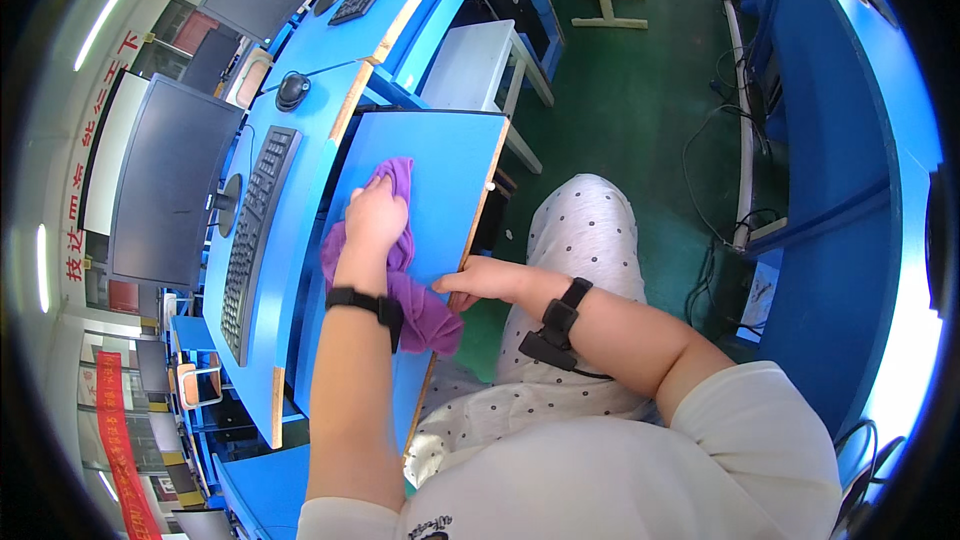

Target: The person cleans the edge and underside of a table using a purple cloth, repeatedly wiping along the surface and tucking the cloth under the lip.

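Observation:
My left hand [377, 214] presses down on a crumpled purple cloth [431, 307], its fingers bent over the upper part. The cloth lies on a blue pull-out tray [454, 172] below the desktop, and its lower end reaches the tray's near edge. My right hand [484, 279] grips that edge, with the thumb on top and the other fingers partly hidden below. Dark bands are strapped round both wrists, and a small black device hangs at the right one.
On the blue desktop [319, 116] are a black keyboard [259, 240], a mouse [292, 91] and a monitor [172, 184]. A white stool [476, 64] stands beyond the tray. Cables [705, 277] lie on the green floor by a blue partition [832, 240] at right.

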Demonstrator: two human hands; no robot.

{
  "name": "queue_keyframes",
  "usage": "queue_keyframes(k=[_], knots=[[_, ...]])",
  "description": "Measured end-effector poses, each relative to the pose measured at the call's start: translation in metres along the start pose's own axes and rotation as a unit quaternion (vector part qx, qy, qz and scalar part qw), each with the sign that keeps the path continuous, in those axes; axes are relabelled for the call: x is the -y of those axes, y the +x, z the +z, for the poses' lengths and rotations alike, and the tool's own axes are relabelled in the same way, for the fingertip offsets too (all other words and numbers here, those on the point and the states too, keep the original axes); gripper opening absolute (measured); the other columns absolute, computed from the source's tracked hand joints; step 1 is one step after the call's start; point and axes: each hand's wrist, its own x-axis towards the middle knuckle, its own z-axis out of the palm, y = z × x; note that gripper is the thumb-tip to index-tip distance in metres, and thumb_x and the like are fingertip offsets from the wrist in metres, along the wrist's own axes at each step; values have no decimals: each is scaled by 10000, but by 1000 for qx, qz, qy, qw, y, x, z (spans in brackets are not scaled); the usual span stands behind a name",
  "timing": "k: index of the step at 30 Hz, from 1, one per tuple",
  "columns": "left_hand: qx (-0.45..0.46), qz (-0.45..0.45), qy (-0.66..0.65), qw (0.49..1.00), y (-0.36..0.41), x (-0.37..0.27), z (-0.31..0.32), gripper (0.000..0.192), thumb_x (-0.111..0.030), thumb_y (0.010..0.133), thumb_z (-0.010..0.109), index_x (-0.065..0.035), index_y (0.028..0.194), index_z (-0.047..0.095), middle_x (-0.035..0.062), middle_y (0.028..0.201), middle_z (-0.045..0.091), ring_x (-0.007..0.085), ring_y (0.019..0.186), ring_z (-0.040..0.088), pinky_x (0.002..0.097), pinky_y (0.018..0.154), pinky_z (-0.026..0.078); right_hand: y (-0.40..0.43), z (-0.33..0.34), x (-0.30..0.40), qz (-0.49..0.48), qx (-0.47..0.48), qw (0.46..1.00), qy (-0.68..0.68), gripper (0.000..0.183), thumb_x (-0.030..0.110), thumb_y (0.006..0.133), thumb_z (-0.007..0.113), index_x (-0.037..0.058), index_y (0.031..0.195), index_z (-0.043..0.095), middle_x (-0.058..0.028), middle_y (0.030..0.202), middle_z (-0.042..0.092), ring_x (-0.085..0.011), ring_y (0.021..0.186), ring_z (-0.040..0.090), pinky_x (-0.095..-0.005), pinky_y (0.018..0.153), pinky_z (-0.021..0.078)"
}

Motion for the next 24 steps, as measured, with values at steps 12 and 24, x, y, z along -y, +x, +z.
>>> queue_keyframes(k=[12,24], knots=[[26,89,-53,994,-66,-57,-32,430,-76,672,523,56,1076,591,250,1164,568,371,892,583,422,802,481,5,-4,-11,-1,-4,1000,-3,430,378,785,627,-21,943,645,-145,806,655,-213,729,657,-296,678,530],[-5,125,-75,989,-29,-42,-12,424,-5,695,507,15,1110,590,219,1234,534,364,1021,572,406,882,469,-1,-3,-6,-22,-55,998,-38,371,371,777,639,49,961,623,-60,827,573,-159,713,553,-285,646,494]])
